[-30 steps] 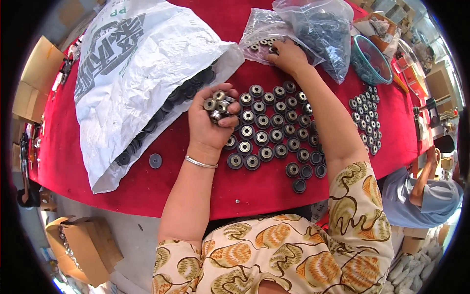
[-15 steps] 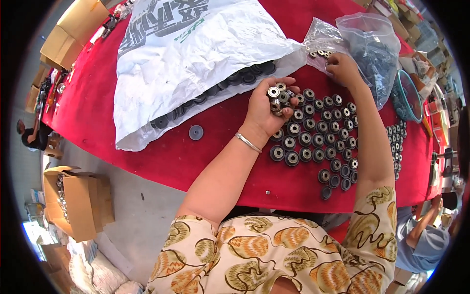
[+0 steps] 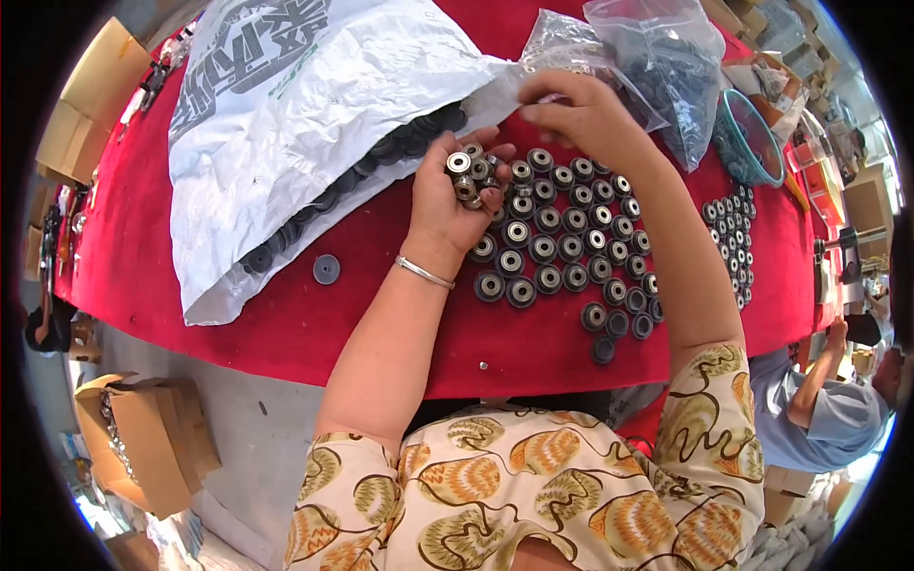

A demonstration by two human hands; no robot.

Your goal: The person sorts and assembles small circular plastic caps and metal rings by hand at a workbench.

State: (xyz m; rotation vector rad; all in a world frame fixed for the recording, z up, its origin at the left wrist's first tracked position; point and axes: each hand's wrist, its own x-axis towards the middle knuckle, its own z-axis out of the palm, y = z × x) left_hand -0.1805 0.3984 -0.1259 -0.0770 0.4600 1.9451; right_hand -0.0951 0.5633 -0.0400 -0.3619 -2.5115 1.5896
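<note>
Several small silver ball bearings lie heaped in my left hand, which is cupped palm up with its fingers curled round them. My right hand is in the air, to the right of and beyond the left one, near a clear plastic bag. Its thumb and forefinger stand apart, and I see nothing between them. Just right of my left hand, rows of dark grey round wheels stand on the red cloth, most with a bearing in the centre. A few nearer ones, such as the cup-like wheel, show no bearing.
A large white sack with dark wheels at its mouth lies at left, with one loose wheel near it. A clear bag of dark parts and a teal basket are at far right. Small ringed parts stand beyond my right forearm.
My right hand has come away from the clear bag, and its fingers have opened. The view has shifted, so the table's things sit further left. My left hand still holds the bearings.
</note>
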